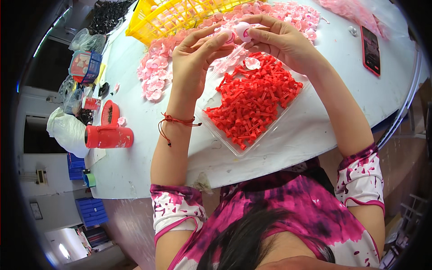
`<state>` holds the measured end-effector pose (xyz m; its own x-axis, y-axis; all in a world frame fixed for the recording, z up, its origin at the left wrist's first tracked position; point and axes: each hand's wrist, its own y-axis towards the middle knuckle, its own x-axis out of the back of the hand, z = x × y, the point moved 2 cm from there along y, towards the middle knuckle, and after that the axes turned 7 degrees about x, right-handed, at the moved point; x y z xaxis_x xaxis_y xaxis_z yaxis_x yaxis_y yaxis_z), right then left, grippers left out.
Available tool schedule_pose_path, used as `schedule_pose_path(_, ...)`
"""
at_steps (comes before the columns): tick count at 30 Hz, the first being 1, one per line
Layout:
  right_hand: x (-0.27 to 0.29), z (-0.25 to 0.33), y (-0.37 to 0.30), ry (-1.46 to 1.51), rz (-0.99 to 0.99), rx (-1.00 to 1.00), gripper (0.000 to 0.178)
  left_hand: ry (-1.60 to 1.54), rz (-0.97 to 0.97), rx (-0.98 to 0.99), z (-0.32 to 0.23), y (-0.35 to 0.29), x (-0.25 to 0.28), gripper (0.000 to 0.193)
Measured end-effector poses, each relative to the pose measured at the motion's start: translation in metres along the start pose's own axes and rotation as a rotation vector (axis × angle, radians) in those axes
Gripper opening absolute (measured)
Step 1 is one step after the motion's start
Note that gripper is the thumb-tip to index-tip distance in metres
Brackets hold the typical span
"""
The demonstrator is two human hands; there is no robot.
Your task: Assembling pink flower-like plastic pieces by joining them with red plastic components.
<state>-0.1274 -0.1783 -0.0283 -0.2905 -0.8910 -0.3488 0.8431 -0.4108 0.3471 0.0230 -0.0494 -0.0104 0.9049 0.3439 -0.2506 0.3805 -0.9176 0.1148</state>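
My left hand (194, 60) and my right hand (281, 39) meet above the white table (135, 148), fingertips together. Between them they pinch two small round pink plastic caps (236, 32); the left fingers hold the left cap, the right fingers the right one. Directly below the hands lies a clear plastic tray (225, 144) filled with several small red plastic pegs (254, 101). One pink cap (252, 63) rests on top of the red pegs. A red string bracelet circles my left wrist.
A heap of pink caps (155, 74) spreads behind the tray, beside a yellow basket (171, 18). A red-cased phone (371, 49) lies at the right. A red cup on its side (109, 137) and a blue basket (84, 66) sit left.
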Motion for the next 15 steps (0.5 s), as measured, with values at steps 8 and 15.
schedule_pose_path(8,-0.015,-0.007,-0.002,-0.127,-0.059,0.004,0.036,0.048,0.000,0.008,-0.001,-0.002,-0.001,0.033)
schedule_pose_path(15,-0.022,-0.011,-0.005,-0.373,-0.118,0.324,0.032,0.111,-0.089,-0.056,0.000,-0.004,-0.005,0.033)
